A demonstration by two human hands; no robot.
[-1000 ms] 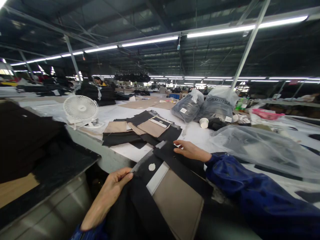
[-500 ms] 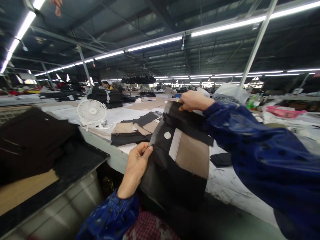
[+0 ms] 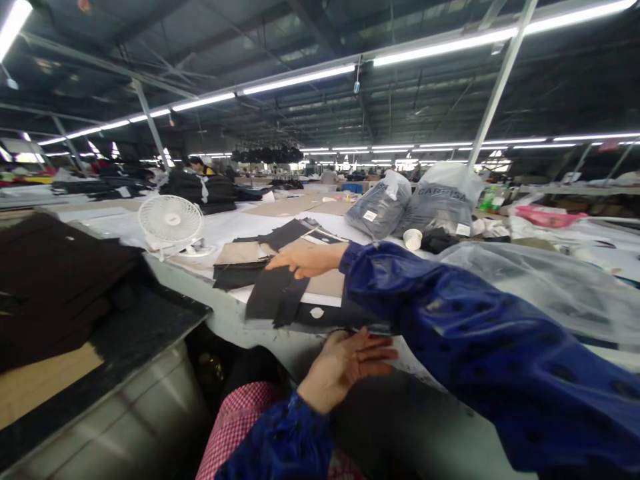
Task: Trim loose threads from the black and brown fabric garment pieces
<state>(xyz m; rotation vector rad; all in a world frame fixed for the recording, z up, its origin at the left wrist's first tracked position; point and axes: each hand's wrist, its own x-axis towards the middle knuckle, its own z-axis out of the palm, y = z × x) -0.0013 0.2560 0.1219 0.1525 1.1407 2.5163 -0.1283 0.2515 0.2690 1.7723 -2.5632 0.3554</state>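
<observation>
Fabric pieces in black and tan lie spread on the white-covered table, at twelve o'clock from the left hand. Right hand reaches out flat over a black strip, fingers extended and close together, with no grip showing. Left hand is open and empty, fingers spread wide, near the table's front edge. One black piece with a white round spot lies just below the strip, running under the right sleeve. Farther off are two grey plastic bags and one paper cup at one o'clock, one white desk fan at ten o'clock, and one dark cloth stack at nine o'clock.
</observation>
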